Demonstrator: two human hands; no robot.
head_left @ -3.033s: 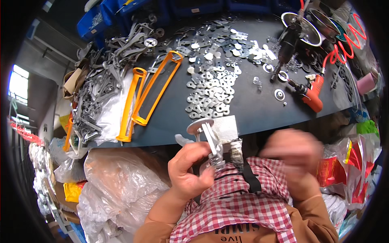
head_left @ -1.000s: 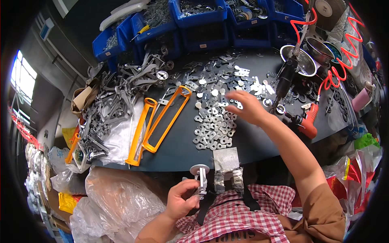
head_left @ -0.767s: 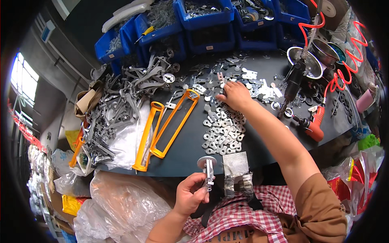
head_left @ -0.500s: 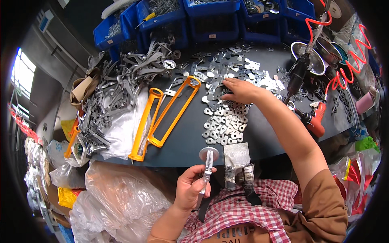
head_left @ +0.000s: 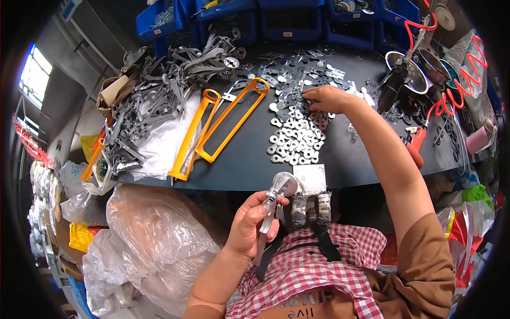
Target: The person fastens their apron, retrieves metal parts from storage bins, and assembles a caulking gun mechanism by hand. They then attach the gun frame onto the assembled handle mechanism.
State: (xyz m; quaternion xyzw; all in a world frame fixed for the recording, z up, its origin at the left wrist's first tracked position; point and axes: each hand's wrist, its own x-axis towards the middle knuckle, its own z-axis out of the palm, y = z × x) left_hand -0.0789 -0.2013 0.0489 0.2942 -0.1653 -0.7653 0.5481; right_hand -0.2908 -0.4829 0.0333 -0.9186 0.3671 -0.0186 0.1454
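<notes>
In my left hand (head_left: 248, 226), near the table's front edge, is a grey metal lever (head_left: 269, 212) with a round metal disc (head_left: 285, 183) at its upper end. My fingers and thumb are closed around the lever. Out over the table, my right hand (head_left: 326, 99) reaches into loose metal pieces, its fingers stretched to the left and the thumb apart below them. No held piece shows there. Just below that hand lie many small ring-ended metal links (head_left: 295, 139). Flat metal plates (head_left: 313, 72) are scattered beyond it.
Two yellow frames (head_left: 234, 119) lie left of the links, beside heaped metal levers (head_left: 154, 101). A small metal block (head_left: 309, 178) sits at the front edge. Blue bins (head_left: 289, 24) line the back. At right are a red-handled tool (head_left: 416, 146), bowls (head_left: 417, 80) and a coiled red hose (head_left: 451, 103).
The view has shifted, so the table sits higher. My left hand has tilted the lever, turning its disc to the right. My right hand remains among the loose pieces, its fingers closer together.
</notes>
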